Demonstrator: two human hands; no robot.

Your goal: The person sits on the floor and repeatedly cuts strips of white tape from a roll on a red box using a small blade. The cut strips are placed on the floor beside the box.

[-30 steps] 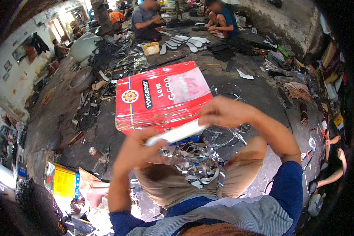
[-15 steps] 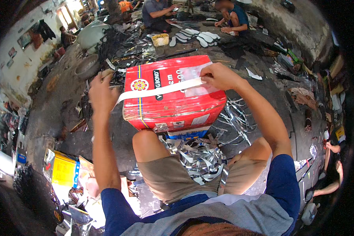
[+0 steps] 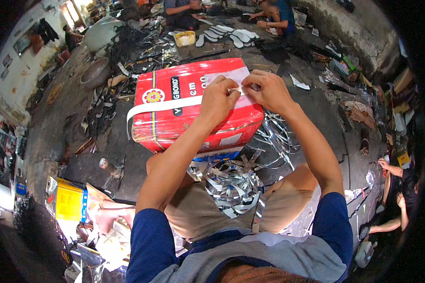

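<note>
A red printed cardboard box (image 3: 144, 129) wrapped in clear tape stands before my knees. Across its top runs a long white strip (image 3: 167, 104), its left end hanging over the box's left edge. My left hand (image 3: 217, 100) and my right hand (image 3: 271, 93) meet over the right part of the box top. Both pinch the strip's right end between thumb and fingers, the fingertips almost touching. A pale, whitish sheet (image 3: 238, 74) lies on the box under my hands. The fingers partly hide the strip's end.
Between my legs lies a heap of shiny silver strips (image 3: 233, 188), with more silvery strips (image 3: 278, 141) right of the box. Ahead are white sole-shaped pieces (image 3: 241, 37), a yellow tub (image 3: 185, 38) and two seated people. A yellow container (image 3: 68, 203) stands at left; another person's arms show at right.
My left hand has moved right, from beyond the box's left side to beside my right hand, letting go of the strip's left part. The view has shifted slightly.
</note>
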